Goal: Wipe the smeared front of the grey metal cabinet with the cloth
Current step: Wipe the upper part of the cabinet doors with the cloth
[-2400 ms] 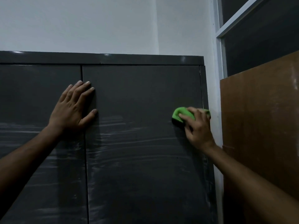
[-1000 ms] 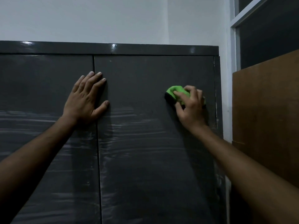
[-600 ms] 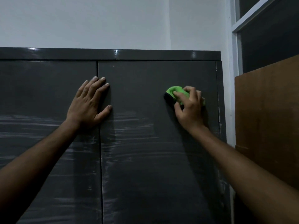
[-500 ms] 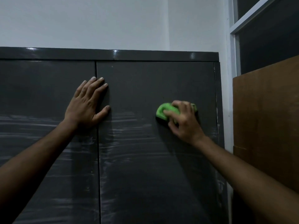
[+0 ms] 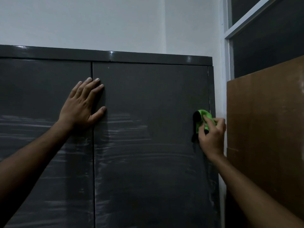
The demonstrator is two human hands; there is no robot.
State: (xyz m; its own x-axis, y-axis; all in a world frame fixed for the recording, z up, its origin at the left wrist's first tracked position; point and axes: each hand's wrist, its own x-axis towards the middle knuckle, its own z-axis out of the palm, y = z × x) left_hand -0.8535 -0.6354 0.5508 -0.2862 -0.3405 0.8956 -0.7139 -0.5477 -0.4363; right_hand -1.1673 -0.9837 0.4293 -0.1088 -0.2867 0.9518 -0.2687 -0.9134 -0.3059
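The grey metal cabinet fills the view with two closed doors. Whitish horizontal smears cover both doors from mid-height down; the upper band looks dark and plain. My right hand grips a bunched green cloth and holds it against the right door close to its right edge. My left hand lies flat with straight fingers across the seam between the doors, thumb on the right door.
A brown board stands just right of the cabinet, close to my right hand. Behind it is a dark window with a white frame. A white wall rises above the cabinet top.
My right hand has carried the cloth from the middle of the right door out to its right edge and lower. The left hand has stayed flat on the seam.
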